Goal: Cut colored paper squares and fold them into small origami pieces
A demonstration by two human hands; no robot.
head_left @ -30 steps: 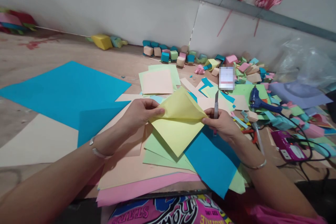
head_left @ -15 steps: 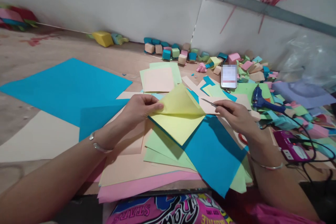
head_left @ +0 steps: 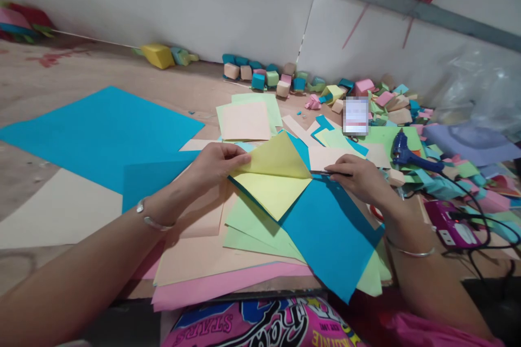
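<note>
Since a second ago, the yellow paper square (head_left: 272, 187) has come down flat onto the blue sheet (head_left: 329, 233), atop the paper stack on the worktop (head_left: 81, 73). Left hand (head_left: 217, 165) pinches the folded-over flap's corner, keeping the fold aligned. Right hand (head_left: 358, 176), closed around a thin blade (head_left: 321, 173), now lays it level at the crease's right end.

Right hand (head_left: 360, 176) hides most of the thin blade (head_left: 321, 173)

Brown surface (head_left: 81, 73): large blue sheet (head_left: 101, 130), cream sheet (head_left: 57, 211), stacked coloured paper squares (head_left: 248, 119), small paper cubes (head_left: 264, 77), blue glue gun (head_left: 401, 149).
</note>
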